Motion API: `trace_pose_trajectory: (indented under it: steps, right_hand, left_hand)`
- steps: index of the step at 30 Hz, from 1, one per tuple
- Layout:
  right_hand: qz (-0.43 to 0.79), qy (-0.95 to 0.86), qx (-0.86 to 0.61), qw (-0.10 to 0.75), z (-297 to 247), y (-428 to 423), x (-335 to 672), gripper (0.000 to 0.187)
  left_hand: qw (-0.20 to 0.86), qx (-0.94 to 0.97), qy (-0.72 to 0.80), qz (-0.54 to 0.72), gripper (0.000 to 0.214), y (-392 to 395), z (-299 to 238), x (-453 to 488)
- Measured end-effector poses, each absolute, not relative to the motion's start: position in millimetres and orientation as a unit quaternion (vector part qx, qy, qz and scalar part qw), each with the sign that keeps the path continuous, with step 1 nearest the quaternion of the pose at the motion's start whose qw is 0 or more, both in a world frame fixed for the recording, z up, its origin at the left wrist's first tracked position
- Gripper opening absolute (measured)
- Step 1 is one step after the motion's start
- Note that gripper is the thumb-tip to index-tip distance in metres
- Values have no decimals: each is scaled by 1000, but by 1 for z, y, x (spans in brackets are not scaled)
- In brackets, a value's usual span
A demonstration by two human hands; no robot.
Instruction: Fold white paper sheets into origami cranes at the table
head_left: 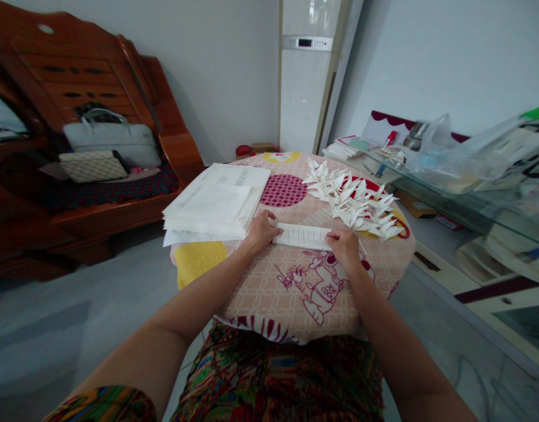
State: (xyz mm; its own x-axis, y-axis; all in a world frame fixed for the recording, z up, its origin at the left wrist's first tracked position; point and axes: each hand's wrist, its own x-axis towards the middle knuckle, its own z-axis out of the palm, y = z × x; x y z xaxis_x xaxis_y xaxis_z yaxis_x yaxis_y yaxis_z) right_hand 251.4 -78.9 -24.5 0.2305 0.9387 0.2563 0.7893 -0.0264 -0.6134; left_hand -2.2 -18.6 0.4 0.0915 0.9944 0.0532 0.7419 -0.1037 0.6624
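A long narrow folded strip of printed paper [302, 236] lies across the middle of the cloth-covered table. At its left end, my left hand [263, 230] is closed with thumb and fingers pinching the paper. My right hand [342, 243] grips the strip's right end in a pinch. Just left of my left hand rises a thick stack of printed paper sheets [212, 193], with a smaller sheet on top. Beyond my right hand sits a heap of white folded paper cranes [351, 196], several of them overlapping.
A patterned pink tablecloth [256, 281] covers the round table. On the right stands a glass-topped shelf [471, 205] loaded with plastic bags and papers. To the left is a wooden bench [173, 146] holding a pale handbag [113, 140]. A white standing cabinet unit [302, 88] is behind.
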Motion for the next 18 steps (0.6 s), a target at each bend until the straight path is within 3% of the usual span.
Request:
trace_pose_trajectory:
  steps: [18]
  right_hand:
    - [112, -597, -733, 305, -22, -77, 248, 21]
  left_hand:
    - [221, 718, 611, 251, 35, -17, -2, -1]
